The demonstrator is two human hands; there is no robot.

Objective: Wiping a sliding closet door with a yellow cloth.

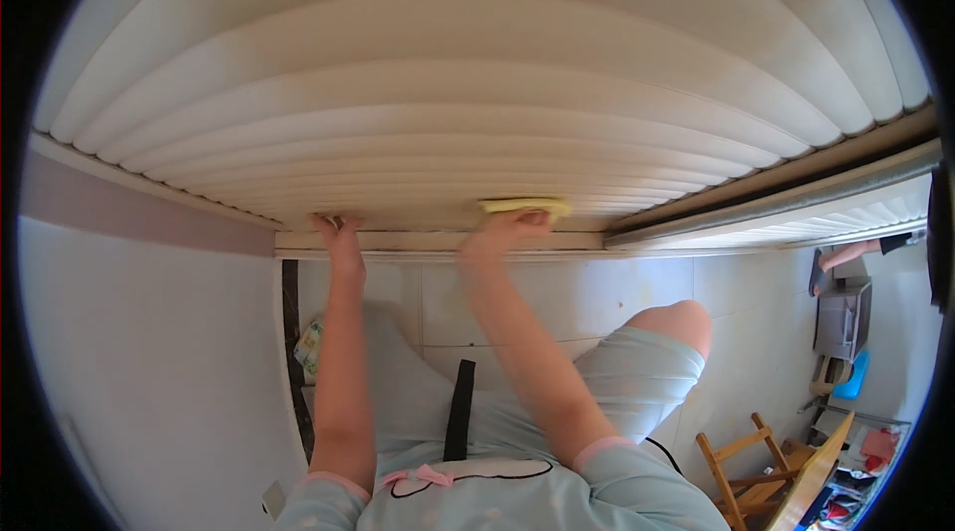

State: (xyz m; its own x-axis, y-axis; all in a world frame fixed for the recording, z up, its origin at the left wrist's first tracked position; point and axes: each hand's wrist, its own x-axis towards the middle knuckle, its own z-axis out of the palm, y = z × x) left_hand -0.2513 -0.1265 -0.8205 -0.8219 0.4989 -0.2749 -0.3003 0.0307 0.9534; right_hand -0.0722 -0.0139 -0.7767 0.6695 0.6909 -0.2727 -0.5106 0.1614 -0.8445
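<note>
A cream slatted door [428,103] fills the upper view, its horizontal slats bowed by the lens. My right hand [512,225] is closed on a folded yellow cloth [522,205], which is pressed against the lower slats. That hand and forearm are slightly blurred. To its left, my left hand [338,227] rests with fingers apart at the foot of the same door, just above the bottom rail [418,242], and holds nothing.
A white wall [149,332] stands close on the left, with a patterned packet [308,345] by its dark edge. Pale floor tiles [637,282] lie beneath me. To the right are a wooden folding chair [741,451], a grey box [843,322], a blue object [852,375] and another person's leg [846,254].
</note>
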